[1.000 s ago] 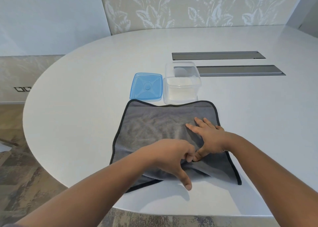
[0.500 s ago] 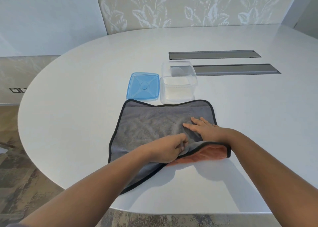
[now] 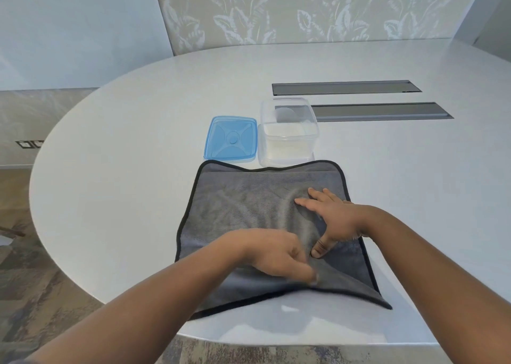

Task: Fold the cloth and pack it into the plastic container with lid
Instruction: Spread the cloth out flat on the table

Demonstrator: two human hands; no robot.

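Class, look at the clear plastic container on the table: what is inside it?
Nothing shows inside the clear container: only its own walls and base, with the table visible through them. The cloth lies flat in front of it, not packed; the blue lid lies beside it.

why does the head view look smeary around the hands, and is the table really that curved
Head view: the left hand is motion-blurred at its fingers, while the right hand and grey cloth stay sharp. Head view: wide-angle distortion exaggerates the curve of the table edge. Head view: soft shadows fall under the cloth's near edge.
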